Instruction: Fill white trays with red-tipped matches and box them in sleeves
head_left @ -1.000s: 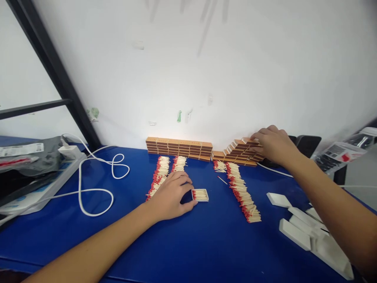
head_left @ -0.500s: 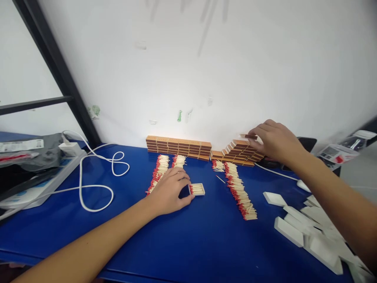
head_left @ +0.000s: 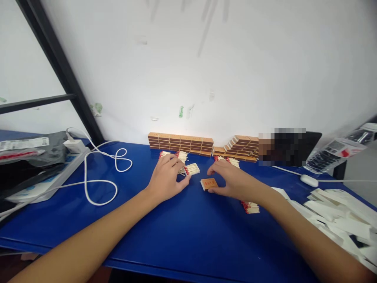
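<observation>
My left hand point(head_left: 167, 175) curls over one end of a small white matchbox tray point(head_left: 193, 169) full of red-tipped matches, gripping it above the blue table. To its right, my right hand point(head_left: 231, 179) has thumb and fingers around an orange matchbox point(head_left: 209, 183) with red print on top. I cannot tell whether this box has a tray inside. The tray and the matchbox are a short gap apart. Rows of loose matches point(head_left: 182, 156) lie behind my left hand. Another row of matches point(head_left: 251, 207) is partly covered by my right hand and forearm.
Stacked matchboxes point(head_left: 181, 143) stand along the wall, with a stepped stack point(head_left: 241, 147) farther right. White empty trays point(head_left: 338, 214) lie heaped at the right. A plastic bottle point(head_left: 338, 151), a white cable point(head_left: 100, 182) and a power strip point(head_left: 55, 179) are also on the table point(head_left: 176, 239).
My right hand has come from the stepped stack to the middle, bringing a matchbox. My left hand and the filled tray have moved slightly away from me, and the tray is now tilted.
</observation>
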### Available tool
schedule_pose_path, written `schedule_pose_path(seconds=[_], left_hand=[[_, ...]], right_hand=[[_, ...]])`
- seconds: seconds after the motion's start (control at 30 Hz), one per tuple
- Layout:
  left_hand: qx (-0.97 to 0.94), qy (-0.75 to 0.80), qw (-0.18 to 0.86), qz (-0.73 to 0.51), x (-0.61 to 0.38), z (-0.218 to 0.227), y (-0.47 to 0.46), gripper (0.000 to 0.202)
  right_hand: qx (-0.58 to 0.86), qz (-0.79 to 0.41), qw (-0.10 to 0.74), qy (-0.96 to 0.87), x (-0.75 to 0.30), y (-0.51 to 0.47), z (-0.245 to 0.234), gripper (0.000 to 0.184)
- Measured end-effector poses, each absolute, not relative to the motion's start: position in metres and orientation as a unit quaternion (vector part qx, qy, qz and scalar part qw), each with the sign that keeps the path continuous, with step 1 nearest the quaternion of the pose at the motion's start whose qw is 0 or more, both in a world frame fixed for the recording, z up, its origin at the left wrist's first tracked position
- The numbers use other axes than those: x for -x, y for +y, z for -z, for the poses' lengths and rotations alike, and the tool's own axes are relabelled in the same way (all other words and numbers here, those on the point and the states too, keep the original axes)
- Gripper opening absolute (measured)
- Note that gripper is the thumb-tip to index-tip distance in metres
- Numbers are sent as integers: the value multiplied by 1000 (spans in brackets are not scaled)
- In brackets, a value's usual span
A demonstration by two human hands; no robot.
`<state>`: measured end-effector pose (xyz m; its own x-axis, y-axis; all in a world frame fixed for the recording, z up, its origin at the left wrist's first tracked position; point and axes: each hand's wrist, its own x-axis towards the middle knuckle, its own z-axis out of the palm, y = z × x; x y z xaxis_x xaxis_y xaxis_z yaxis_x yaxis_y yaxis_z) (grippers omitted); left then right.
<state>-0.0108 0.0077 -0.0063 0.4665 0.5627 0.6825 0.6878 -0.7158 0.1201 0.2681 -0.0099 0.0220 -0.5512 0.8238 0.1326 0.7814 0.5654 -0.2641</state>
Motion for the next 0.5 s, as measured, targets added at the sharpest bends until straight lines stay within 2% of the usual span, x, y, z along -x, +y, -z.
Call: schedule_pose_path(seconds=[0.13, 0.33, 0.5], left_hand=[[859, -365, 62, 353, 11, 6, 7, 24], [885, -335, 2, 324, 8, 6, 4, 27], [891, -315, -35, 325, 9, 6, 4, 26]], right_hand=[[474, -162, 146, -853, -281, -4, -13, 30], [463, -141, 239, -842, -285, -8, -11, 35], [447, -152, 247, -846, -283, -9, -11, 33]])
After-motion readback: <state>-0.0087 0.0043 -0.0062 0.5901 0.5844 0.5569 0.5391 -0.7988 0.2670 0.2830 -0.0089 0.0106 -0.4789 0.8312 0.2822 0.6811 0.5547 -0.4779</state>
